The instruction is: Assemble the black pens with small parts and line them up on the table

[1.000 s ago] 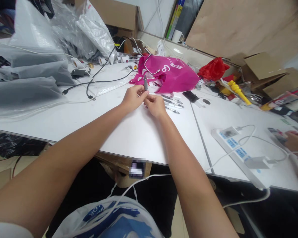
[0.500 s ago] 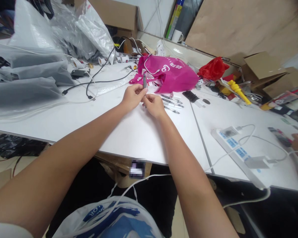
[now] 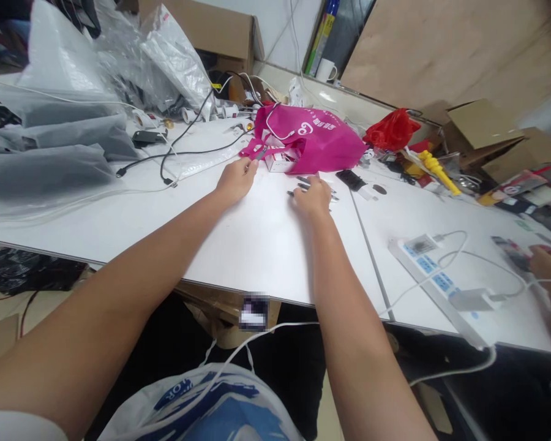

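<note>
My left hand (image 3: pixel 237 181) is closed on a slim grey pen (image 3: pixel 260 154), whose end sticks up past the fingertips in front of the pink bag (image 3: pixel 333 144). To its right, my right hand (image 3: pixel 316 196) rests low over several pens (image 3: pixel 303 186) lying side by side on the white table (image 3: pixel 257 245). Its thumb and forefinger are apart, with pens showing between and beneath them. The palm hides the middle of these pens. A small white box (image 3: pixel 279 163) pokes out of the pink bag's mouth.
Grey plastic bags (image 3: pixel 50 159) and black cables (image 3: pixel 183 153) lie on the left. A dark flat piece (image 3: pixel 350 180) is right of the pens. A white power strip (image 3: pixel 441 288) with chargers stands at the right, near another person's hand (image 3: pixel 548 263). A red bag (image 3: pixel 392 128) is behind.
My hands were together at the grey pen. Now the right hand has moved right, onto the lying pens. My left hand has shifted slightly left, and its pen tilts more.
</note>
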`<state>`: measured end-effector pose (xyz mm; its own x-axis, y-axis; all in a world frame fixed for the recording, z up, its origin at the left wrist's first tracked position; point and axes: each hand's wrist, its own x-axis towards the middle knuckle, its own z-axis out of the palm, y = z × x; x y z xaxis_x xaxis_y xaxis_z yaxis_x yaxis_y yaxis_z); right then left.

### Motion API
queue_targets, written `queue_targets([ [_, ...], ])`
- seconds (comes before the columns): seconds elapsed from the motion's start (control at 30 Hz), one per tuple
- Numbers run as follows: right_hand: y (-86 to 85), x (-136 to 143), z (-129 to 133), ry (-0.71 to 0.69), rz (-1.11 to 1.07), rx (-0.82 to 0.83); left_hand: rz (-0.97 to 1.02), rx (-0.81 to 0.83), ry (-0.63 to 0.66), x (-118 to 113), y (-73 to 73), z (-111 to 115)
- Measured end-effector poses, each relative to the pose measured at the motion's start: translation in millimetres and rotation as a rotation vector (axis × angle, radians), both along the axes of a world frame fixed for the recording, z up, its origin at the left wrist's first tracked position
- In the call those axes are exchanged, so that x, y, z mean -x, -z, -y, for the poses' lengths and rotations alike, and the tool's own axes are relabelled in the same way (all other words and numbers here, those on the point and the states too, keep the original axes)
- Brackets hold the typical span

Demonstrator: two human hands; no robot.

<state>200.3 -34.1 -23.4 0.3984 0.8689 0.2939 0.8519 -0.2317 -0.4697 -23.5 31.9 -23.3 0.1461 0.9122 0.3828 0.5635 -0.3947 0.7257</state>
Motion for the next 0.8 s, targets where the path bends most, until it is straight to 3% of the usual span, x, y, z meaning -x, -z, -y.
queue_targets([
  [0.17, 4.8, 9.4, 4.2, 0.014, 0.069, 0.173, -0.445, 0.036, -0.008, 10.9, -1.4, 7.2],
  [0.27, 7.1, 12.5, 3.8, 0.014, 0.079, 0.186, -0.564, 0.031, 0.001, 12.1, 2.7, 5.5],
  [0.57, 11.1, 15.6, 6.6, 0.053, 0.084, 0.092, -0.541, 0.027, 0.001, 10.5, 2.3, 8.2],
  [0.8, 20.7, 15.3, 3.5, 0.116, 0.117, 0.013, -0.388, -0.078, -0.095, 12.6, 0.0, 7.5],
])
